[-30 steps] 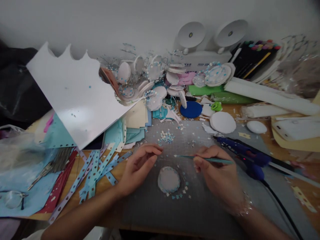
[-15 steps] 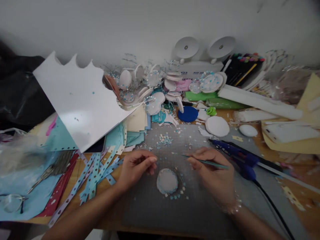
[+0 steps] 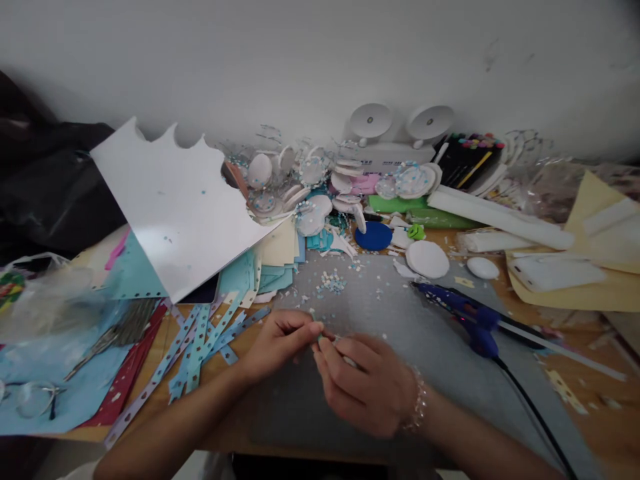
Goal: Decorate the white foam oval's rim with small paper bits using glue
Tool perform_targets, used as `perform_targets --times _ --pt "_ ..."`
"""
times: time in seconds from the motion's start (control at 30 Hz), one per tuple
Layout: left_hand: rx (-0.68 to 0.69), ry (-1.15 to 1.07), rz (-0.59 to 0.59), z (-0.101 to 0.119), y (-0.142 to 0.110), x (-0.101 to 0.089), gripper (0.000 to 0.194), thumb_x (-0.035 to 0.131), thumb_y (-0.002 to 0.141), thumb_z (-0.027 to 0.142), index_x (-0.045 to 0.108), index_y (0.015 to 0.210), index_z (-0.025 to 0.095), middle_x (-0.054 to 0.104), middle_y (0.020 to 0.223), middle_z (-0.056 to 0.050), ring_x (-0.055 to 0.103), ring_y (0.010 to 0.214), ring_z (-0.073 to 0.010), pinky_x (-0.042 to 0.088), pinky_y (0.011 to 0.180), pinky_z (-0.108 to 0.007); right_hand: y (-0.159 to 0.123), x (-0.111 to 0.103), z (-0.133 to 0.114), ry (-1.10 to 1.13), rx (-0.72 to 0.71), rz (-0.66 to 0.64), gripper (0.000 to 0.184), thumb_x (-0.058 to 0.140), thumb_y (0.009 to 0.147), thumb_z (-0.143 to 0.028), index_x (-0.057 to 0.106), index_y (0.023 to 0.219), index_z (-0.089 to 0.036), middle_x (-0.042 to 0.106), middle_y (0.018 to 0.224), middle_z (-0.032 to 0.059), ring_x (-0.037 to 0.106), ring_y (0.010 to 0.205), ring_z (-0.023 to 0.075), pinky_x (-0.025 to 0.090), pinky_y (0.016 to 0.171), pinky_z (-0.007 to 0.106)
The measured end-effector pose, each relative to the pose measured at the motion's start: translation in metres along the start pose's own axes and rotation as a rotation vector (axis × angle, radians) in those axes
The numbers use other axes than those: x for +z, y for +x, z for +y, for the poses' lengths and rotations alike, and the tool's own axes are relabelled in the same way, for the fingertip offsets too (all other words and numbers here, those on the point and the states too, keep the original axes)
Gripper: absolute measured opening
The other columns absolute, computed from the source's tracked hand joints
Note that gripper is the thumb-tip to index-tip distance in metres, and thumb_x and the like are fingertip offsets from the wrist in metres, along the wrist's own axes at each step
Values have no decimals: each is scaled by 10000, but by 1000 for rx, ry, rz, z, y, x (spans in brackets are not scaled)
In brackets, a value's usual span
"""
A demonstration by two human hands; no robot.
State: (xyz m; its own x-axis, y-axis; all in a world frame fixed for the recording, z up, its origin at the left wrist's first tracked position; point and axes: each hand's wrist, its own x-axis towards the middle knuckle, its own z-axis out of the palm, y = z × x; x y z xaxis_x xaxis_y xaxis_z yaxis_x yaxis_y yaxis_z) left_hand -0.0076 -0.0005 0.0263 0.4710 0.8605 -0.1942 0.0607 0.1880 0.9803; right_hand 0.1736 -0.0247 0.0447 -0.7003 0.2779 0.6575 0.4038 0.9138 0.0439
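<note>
Holds both forearms (image 3: pixel 185 410) slanted inward from the near corners, to meet fingertip to fingertip low over the grey mat (image 3: pixel 400 313). Sets right hand (image 3: pixel 373 380) back upward, with a beaded bracelet (image 3: pixel 419 400) at the wrist, and curls its fingers nearly closed around a slim tool (image 3: pixel 350 362), mostly hidden, with only a pale end showing. Bends left hand (image 3: pixel 287 337) inward, with thumb laid forward along folded fingers and little gap between; cannot tell whether anything is gripped there. Has a tiny greenish bit (image 3: pixel 321 338) right where the two hands meet, at the right thumb and finger ends, too small to make out in shape. Has punched strips (image 3: pixel 200 347) to the left, a blue glue gun (image 3: pixel 465 317) to the right, and pale and blue confetti (image 3: pixel 333 282) just beyond the fingertips. Shows farther off a white disc (image 3: pixel 427 259), a blue disc (image 3: pixel 373 235) and, toward the wall, clustered speckled discs (image 3: pixel 313 217).
</note>
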Motion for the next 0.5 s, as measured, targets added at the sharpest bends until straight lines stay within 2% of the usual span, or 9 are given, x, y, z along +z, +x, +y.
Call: perform_targets --times 0.13,0.23,0.3,0.33,0.43,0.5 --pt "14 42 7 8 -3 3 476 566 830 536 612 581 133 434 469 35 353 437 -71 255 426 -191 0 4 -4 -1 72 16 142 545 846 -104 667 801 -161 706 817 51 610 710 163 528 613 290" --pt "18 34 14 9 -3 4 457 527 854 539 611 649 139 394 460 55 339 429 -70 266 433 -191 -11 -7 -6 13 194 -2 207 506 858 -75 664 945 -178 703 837 26 630 770 160 535 681 288" --pt "27 7 55 8 -1 4 445 505 864 545 597 689 146 438 485 47 388 447 -78 314 452 -192 -28 -18 -10 16 303 14 285 479 844 -52 648 991 -228 689 832 15 627 751 153 529 675 287" --pt "30 -19 78 6 0 4 440 493 869 547 576 697 151 477 506 39 423 458 -84 343 461 -193 -39 -24 -12 6 377 53 313 478 821 -44 645 983 -253 676 811 12 614 702 151 517 627 282" --pt "3 -154 85 0 4 7 402 422 902 544 478 743 180 582 548 18 510 433 -105 399 434 -202 -78 -40 -22 -146 645 145 254 514 784 -95 630 952 -247 643 847 49 604 746 208 501 652 350" --pt "-33 -196 91 -6 5 10 369 365 926 534 429 782 199 590 508 33 472 347 -104 360 356 -192 -102 -51 -26 -263 868 185 175 530 797 -120 606 899 -240 622 873 68 589 772 234 475 701 392"
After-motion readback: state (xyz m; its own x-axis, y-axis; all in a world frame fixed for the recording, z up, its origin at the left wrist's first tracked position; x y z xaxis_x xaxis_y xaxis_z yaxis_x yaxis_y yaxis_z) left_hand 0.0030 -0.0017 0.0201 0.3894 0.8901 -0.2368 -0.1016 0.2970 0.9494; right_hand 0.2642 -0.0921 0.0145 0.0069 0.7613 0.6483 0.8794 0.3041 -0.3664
